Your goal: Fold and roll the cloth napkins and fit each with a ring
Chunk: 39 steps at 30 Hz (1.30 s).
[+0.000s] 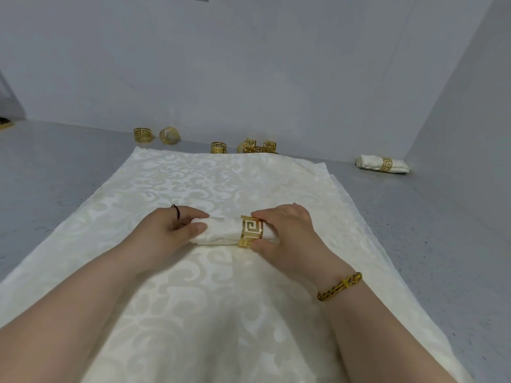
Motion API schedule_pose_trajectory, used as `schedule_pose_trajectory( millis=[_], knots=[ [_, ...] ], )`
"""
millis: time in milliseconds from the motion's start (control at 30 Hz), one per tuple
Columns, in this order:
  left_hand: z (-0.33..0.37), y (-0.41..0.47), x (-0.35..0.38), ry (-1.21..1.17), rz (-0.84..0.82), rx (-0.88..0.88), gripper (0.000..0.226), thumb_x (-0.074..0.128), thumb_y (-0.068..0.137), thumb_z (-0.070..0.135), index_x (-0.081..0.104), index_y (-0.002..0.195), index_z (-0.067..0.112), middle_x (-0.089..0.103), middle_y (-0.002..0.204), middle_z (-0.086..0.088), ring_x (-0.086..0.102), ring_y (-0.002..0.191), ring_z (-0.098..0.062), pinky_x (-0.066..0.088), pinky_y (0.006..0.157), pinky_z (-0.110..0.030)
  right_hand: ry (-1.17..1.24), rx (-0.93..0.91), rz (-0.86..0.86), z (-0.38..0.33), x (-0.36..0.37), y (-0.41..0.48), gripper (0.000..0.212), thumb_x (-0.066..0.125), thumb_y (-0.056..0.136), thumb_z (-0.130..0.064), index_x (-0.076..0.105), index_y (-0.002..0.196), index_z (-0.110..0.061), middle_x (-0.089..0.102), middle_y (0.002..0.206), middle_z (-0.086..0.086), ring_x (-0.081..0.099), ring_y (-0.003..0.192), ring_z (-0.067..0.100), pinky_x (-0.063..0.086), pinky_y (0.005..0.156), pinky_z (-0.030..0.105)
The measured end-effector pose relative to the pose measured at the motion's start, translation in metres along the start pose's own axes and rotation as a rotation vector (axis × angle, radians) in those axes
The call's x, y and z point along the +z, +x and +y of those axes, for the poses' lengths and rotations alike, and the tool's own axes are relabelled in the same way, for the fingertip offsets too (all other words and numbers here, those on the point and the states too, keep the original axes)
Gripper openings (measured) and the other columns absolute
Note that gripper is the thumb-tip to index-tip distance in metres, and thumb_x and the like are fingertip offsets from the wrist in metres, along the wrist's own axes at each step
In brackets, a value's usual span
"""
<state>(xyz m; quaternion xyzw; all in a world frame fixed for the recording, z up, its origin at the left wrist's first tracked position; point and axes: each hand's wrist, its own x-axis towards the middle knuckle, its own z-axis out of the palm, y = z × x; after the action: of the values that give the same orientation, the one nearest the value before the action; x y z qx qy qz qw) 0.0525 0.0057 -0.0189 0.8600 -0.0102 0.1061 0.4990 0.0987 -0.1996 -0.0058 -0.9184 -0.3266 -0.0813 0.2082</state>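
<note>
Gripping rolled napkin (221,231) at left end with curled left hand (171,228); pinching gold ring (250,230) with right hand (284,230) — ease ring left toward mid-roll, keeping wraps tight.

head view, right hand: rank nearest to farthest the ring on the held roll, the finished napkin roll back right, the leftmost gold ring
1. ring on the held roll: centre, touching the right hand
2. finished napkin roll: far back, to the right
3. leftmost gold ring: far back, well to the left
</note>
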Motion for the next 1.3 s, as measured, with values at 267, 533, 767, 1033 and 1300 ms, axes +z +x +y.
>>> schedule_pose_trajectory(
  millis=[267,533,767,1033,1300],
  knots=[
    [-0.004,-0.001,0.004,0.145,-0.034,0.092,0.029,0.065,0.083,0.027,0.051,0.105,0.039,0.052,0.105,0.016,0.048,0.095,0.005,0.032,0.082,-0.005,0.148,0.046,0.008,0.001,0.001,-0.002,0.046,0.062,0.082,-0.027,0.049,0.126,-0.032,0.039,0.093,-0.035,0.022,0.097,-0.002,0.012,0.102,0.015],
    [-0.003,0.001,0.008,-0.012,0.029,0.053,0.042,0.074,0.073,0.015,0.051,0.094,0.043,0.051,0.098,0.028,0.05,0.083,0.013,0.034,0.064,0.008,0.325,0.177,-0.105,0.011,-0.001,-0.001,0.062,0.069,0.078,-0.029,0.04,0.133,-0.027,0.043,0.115,-0.017,0.039,0.109,0.002,0.031,0.092,0.004],
    [-0.006,-0.001,-0.008,0.091,-0.057,-0.019,0.035,0.071,0.076,0.022,0.05,0.094,0.044,0.051,0.087,0.026,0.052,0.085,0.0,0.037,0.07,-0.005,0.485,0.327,-0.176,0.03,-0.014,-0.005,0.047,0.065,0.081,-0.021,0.049,0.125,-0.025,0.048,0.106,-0.011,0.048,0.084,-0.002,0.04,0.071,0.007],
    [-0.006,-0.003,-0.002,0.133,0.017,-0.044,0.028,0.07,0.078,0.021,0.056,0.1,0.032,0.039,0.066,0.004,0.042,0.058,-0.008,0.036,0.056,-0.003,0.33,0.257,-0.127,0.02,-0.011,-0.011,0.036,0.066,0.079,-0.019,0.051,0.109,-0.031,0.046,0.103,-0.012,0.044,0.096,0.004,0.039,0.091,0.015],
    [-0.006,-0.006,-0.002,0.172,0.026,-0.036,0.038,0.067,0.08,0.022,0.058,0.117,0.022,0.035,0.065,0.005,0.039,0.057,-0.007,0.036,0.056,-0.004,-0.087,0.012,0.06,-0.009,0.006,-0.002,0.048,0.064,0.079,-0.031,0.049,0.123,-0.021,0.056,0.117,-0.004,0.039,0.115,0.015,0.016,0.094,0.022]
  ],
)
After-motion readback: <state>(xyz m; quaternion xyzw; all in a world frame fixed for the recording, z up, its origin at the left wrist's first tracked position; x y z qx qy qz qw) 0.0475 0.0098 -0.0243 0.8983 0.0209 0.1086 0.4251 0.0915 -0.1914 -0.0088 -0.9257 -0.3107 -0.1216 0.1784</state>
